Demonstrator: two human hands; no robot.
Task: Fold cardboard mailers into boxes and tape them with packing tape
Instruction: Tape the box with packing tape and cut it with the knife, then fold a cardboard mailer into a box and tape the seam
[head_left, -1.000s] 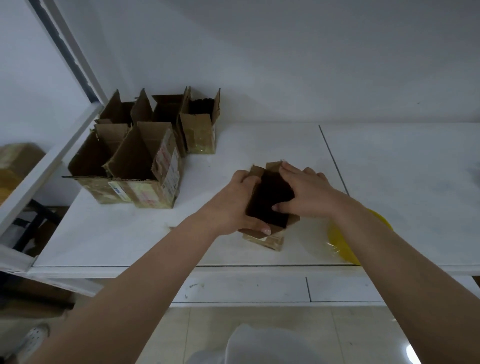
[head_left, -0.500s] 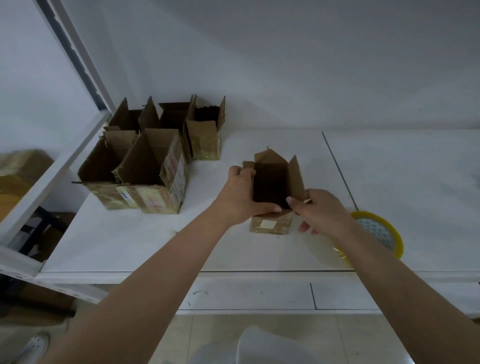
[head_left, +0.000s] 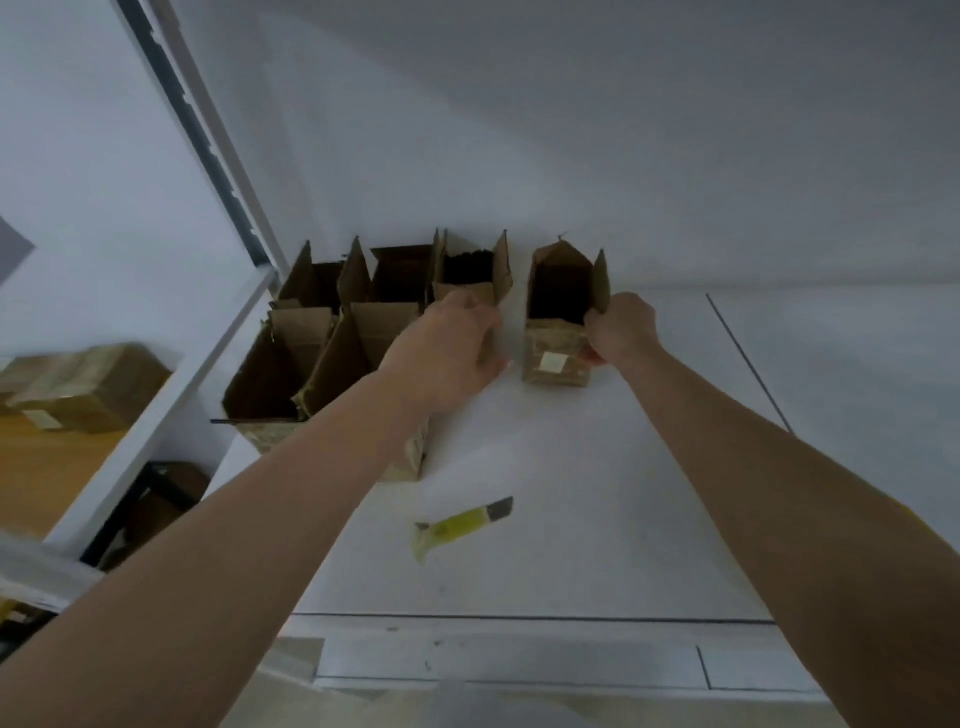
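Standing upright on the white desk (head_left: 597, 467), near the back wall: the small box (head_left: 558, 332), top flaps open, pale label on its near face. Gripping its right wall near the rim: the right hand (head_left: 621, 330), fingers curled round the cardboard edge. Hovering just left of the small box and not touching it: the left hand (head_left: 449, 348), fingers loosely bent, holding nothing; partly covering the nearest of the finished boxes (head_left: 363, 332) clustered further left of the small box, all with flaps up.

Judging by the layout, setting the small box down beside that cluster. Doing this well: keeping the base flat on the desk, sliding rather than tipping, closing the gap to the neighbouring box without knocking its raised flap, letting go only once the base is sitting square. Worth minding: thin flaps bending under a pinch, so holding lightly.

Lying well in front of the small box, toward the desk's near edge: a yellow utility knife (head_left: 462, 522), untouched. No packing tape showing.
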